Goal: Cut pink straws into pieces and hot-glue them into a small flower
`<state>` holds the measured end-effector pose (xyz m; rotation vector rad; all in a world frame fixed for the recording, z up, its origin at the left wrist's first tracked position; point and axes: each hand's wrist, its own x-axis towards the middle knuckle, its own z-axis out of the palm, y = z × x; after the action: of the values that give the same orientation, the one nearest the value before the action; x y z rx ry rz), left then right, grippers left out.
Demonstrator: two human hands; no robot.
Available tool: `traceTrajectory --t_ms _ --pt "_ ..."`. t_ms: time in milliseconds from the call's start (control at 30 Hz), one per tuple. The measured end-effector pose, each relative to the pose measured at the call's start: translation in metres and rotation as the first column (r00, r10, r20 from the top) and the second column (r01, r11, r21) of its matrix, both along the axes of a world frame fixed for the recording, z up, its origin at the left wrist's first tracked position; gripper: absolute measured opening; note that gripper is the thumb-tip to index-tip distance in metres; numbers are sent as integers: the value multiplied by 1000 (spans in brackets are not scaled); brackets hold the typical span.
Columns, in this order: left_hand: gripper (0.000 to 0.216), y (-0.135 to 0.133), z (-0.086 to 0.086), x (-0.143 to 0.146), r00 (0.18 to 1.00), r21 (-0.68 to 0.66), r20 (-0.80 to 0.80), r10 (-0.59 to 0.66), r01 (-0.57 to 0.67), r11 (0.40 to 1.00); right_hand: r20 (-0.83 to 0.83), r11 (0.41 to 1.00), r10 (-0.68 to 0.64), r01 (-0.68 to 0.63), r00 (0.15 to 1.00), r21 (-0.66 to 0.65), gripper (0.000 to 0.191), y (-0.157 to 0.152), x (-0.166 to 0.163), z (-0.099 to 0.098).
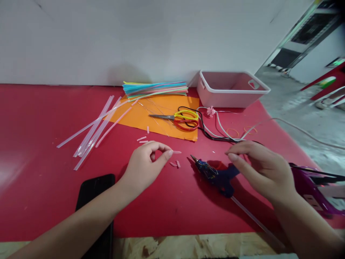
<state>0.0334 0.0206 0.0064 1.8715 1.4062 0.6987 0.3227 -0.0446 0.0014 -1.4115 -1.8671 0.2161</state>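
My left hand pinches a short pink piece of chenille stem between thumb and forefinger, its free end pointing right. Below that tip lie a couple of loose pink bits on the red tabletop; several more pink bits are scattered behind the hand. My right hand is held over the handle side of a dark blue hot glue gun, thumb and forefinger pressed together. Whatever those fingertips hold, if anything, is too small to tell. The gun lies on its side, nozzle toward my left hand, a clear glue stick in its rear.
Scissors rest on an orange sheet, with colourful chenille stems behind. Clear glue sticks lie left, a black phone near my forearm. A pink basket, cables, a pink fuzzy cluster and a purple power strip occupy the right.
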Motion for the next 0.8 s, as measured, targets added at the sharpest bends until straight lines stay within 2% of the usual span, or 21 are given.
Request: traceTrajectory --t_ms 67,133,233,300,433,600,800 --pt "15 -6 7 5 994 26 95 -53 50 998 5 999 50 -50 999 3 5 -1 -12 4" --pt "13 -13 9 12 973 127 188 -138 115 985 -22 993 118 -118 993 -1 8 -3 -26 8" --pt "8 -21 3 20 923 272 299 -241 160 949 -111 972 236 -236 965 15 29 -8 -44 10" --pt "6 -25 -6 23 881 348 354 -313 187 919 -148 958 286 -286 947 19 35 -11 -52 8" --pt "3 -30 -22 25 804 388 431 -410 244 888 -211 945 324 -324 922 36 23 -12 -60 4" --pt "3 -30 -28 27 681 426 512 -524 328 843 -324 923 373 -382 869 38 13 -12 -61 7" --pt "7 -28 -27 27 655 474 463 -597 386 792 -428 885 405 -464 808 -39 16 -16 -61 7"
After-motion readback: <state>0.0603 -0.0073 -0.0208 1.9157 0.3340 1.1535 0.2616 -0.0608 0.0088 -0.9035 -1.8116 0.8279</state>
